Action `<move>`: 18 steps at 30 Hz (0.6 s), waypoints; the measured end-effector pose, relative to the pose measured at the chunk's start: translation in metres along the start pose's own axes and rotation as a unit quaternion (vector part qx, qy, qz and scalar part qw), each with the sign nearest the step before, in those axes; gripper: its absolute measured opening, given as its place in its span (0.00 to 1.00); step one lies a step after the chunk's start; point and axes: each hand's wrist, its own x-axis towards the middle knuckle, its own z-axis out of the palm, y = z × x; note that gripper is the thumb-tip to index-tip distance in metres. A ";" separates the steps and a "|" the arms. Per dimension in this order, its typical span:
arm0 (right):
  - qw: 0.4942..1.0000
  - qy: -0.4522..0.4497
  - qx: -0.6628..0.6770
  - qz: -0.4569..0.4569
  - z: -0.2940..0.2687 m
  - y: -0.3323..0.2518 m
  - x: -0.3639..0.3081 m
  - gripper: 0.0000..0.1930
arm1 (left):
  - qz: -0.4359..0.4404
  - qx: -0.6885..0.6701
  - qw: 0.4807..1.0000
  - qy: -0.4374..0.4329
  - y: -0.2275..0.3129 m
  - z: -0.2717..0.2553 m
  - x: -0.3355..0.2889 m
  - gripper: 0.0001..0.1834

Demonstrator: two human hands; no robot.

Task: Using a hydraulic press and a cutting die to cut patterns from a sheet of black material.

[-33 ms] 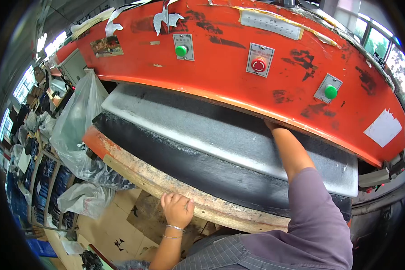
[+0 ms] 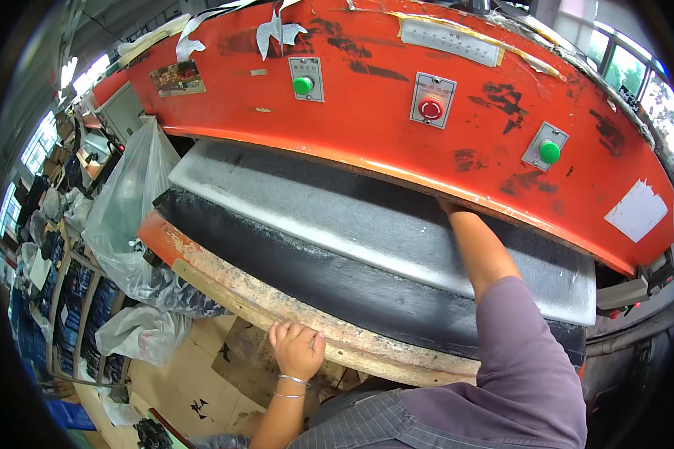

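My right arm reaches forward over the grey slab (image 2: 307, 206) into the gap below the red machine front. Only the back part of my right hand (image 2: 449, 206) shows at the red lower edge. Its fingers are hidden in the shadow, so what they touch cannot be seen. My left hand (image 2: 298, 350) rests on the worn wooden board (image 2: 382, 359) along the machine's near side, fingers bent over its edge and thumb to the right. Between slab and board lies a black sheet-like layer (image 2: 277, 258), its surface dusty.
The red machine front (image 2: 367, 97) carries two green buttons (image 2: 302, 85) and a red stop button (image 2: 430, 108). Clear plastic bags (image 2: 131, 202) hang and lie at the left. A rack (image 2: 79, 314) with dark pieces stands beyond them. Dark scraps (image 2: 198, 408) lie on the floor.
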 end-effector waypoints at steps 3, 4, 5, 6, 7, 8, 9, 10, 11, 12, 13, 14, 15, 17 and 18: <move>0.999 0.045 -0.009 -0.017 0.021 -0.024 0.000 0.21 | 0.014 -0.006 1.000 0.005 -0.006 -0.001 0.002 0.09; 0.998 0.061 -0.019 -0.018 0.022 -0.021 0.005 0.20 | 0.027 -0.014 1.000 0.003 -0.005 0.000 0.004 0.09; 0.996 0.078 -0.031 -0.017 0.020 -0.014 0.001 0.20 | 0.036 -0.011 0.999 0.000 -0.004 0.000 0.007 0.10; 0.995 0.091 -0.044 -0.013 0.022 -0.018 0.002 0.19 | 0.045 -0.008 0.999 -0.008 -0.004 -0.004 0.007 0.10; 0.993 0.103 -0.055 -0.012 0.021 -0.012 -0.008 0.19 | 0.059 -0.017 0.998 -0.014 -0.007 -0.010 0.005 0.10; 0.981 -0.192 -0.025 0.016 -0.008 -0.082 -0.016 0.12 | 0.031 0.015 0.998 -0.053 -0.027 -0.022 -0.006 0.10; 0.993 -0.049 -0.090 -0.060 -0.010 -0.080 -0.037 0.06 | 0.044 0.014 0.995 -0.085 -0.027 -0.026 -0.003 0.09; 0.994 -0.023 -0.063 -0.080 -0.012 -0.088 -0.062 0.03 | 0.058 0.005 0.994 -0.089 -0.034 -0.031 -0.001 0.09; 0.993 -0.040 -0.071 -0.081 -0.019 -0.105 -0.090 0.03 | 0.079 -0.029 0.988 -0.133 -0.044 -0.039 -0.001 0.09; 0.994 -0.035 -0.055 -0.083 -0.029 -0.115 -0.118 0.03 | 0.100 -0.065 0.977 -0.176 -0.050 -0.046 0.003 0.10; 0.996 -0.020 -0.040 -0.073 -0.044 -0.126 -0.144 0.03 | 0.125 -0.081 0.962 -0.228 -0.055 -0.057 0.011 0.10; 0.998 -0.023 -0.037 -0.052 -0.058 -0.132 -0.169 0.06 | 0.138 -0.091 0.959 -0.230 -0.066 -0.061 0.022 0.10; 0.995 0.039 -0.023 -0.084 -0.051 -0.121 -0.197 0.12 | 0.072 -0.191 0.923 -0.326 -0.080 -0.066 0.033 0.09; 0.998 -0.034 -0.021 -0.050 -0.069 -0.137 -0.226 0.17 | -0.078 -0.378 0.842 -0.378 -0.118 -0.067 0.060 0.08; 0.998 -0.035 -0.037 -0.046 -0.078 -0.143 -0.239 0.17 | -0.141 -0.468 0.803 -0.341 -0.134 -0.064 0.084 0.09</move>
